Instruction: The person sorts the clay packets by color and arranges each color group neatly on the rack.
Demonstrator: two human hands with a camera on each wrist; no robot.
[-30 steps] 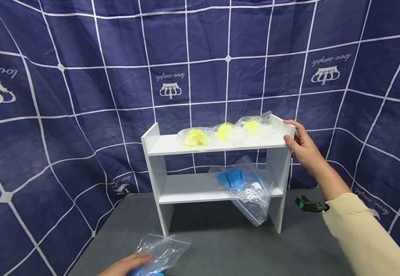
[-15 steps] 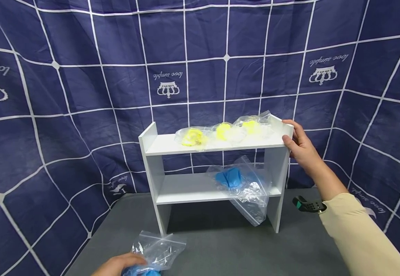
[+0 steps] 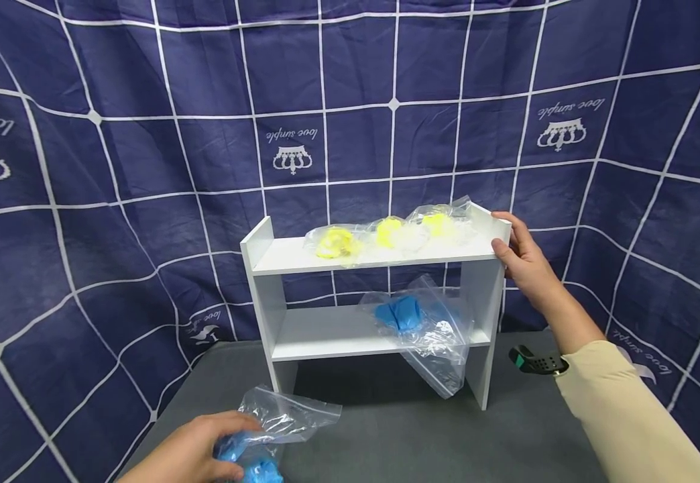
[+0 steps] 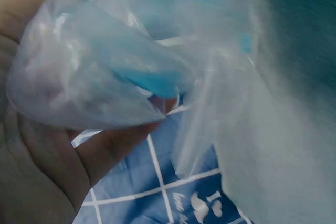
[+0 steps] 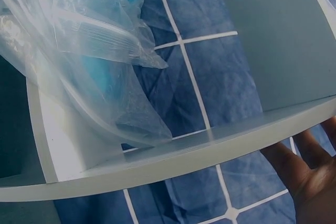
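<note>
My left hand (image 3: 196, 446) grips a clear zip bag (image 3: 292, 416) with something blue and crumpled inside, low at the front left. In the left wrist view, fingers and thumb curl round the bag (image 4: 79, 72), which is blurred. At the other side, my right hand (image 3: 526, 265) holds the upper right side panel of a white two-tier shelf (image 3: 320, 329), thumb on the near side and fingers behind. Another zip bag (image 3: 437, 335) with a blue item lies on the lower tier, its end hanging over the front edge.
Several clear bags with yellow items (image 3: 336, 243) lie in a row on the top tier. A grey tabletop (image 3: 380, 443) carries the shelf. Behind and at both sides hangs a navy curtain (image 3: 205, 161) with a white grid.
My left hand has raised the zip bag slightly, and more of hand and bag shows. The right hand keeps its hold on the shelf. The view has shifted a little.
</note>
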